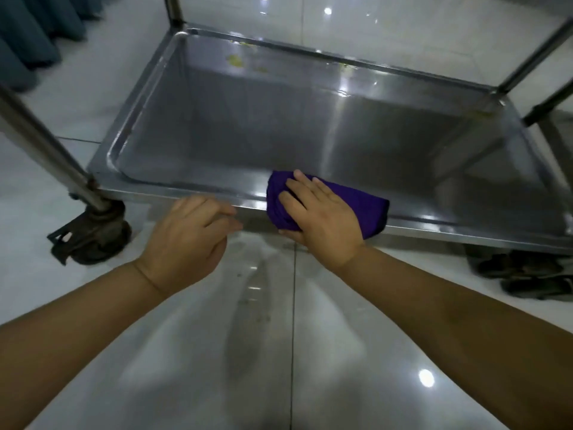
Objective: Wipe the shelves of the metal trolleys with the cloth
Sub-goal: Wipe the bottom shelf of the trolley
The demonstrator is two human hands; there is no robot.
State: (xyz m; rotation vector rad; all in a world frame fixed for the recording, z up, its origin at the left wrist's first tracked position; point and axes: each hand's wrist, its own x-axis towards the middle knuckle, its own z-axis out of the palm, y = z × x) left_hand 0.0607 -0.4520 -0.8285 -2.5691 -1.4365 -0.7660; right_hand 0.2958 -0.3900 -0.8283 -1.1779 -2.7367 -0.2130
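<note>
The bottom shelf (279, 125) of a steel trolley fills the upper half of the view, a shallow tray with a raised rim. Yellowish smears (234, 60) mark its far left part. A folded purple cloth (359, 206) lies over the near rim. My right hand (322, 212) grips it, fingers spread on top and thumb underneath the rim edge. My left hand (189, 234) hovers just in front of the near rim, left of the cloth, fingers loosely curled and holding nothing.
A trolley post (46, 153) runs down to a dark caster (90, 237) at the near left corner. Further posts (533, 54) stand at the right. Dark sandals (527, 274) lie under the right end. Blue curtains (28, 35) hang at the far left. The floor is glossy white tile.
</note>
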